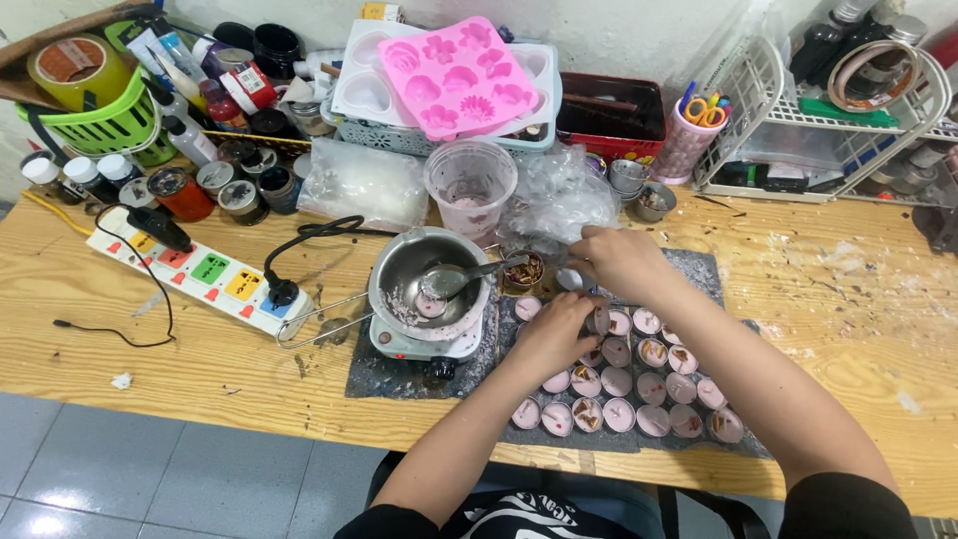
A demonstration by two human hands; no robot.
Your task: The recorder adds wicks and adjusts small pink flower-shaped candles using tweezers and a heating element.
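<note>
Head view: left hand [559,334] pinches a small pink wax cup [604,321] among rows of cups; right hand [624,262], fingers curled, hovers beside a metal melting pot [431,282].

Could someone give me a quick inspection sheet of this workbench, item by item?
Surface: wooden table, speckled with crumbs, dark mats under the work.
Job's things: small round cups of pink filling in rows; metal pot with a spoon on a small heater.
Clutter: pink flower mould, green basket, jars, plastic bags, wire rack.
Hands: left hand and right hand both over the cups; what the fingers pinch cannot be made out.
Cables: white power strip with black plugs and leads.
Surroundings: grey floor tiles, pale wall behind.
</note>
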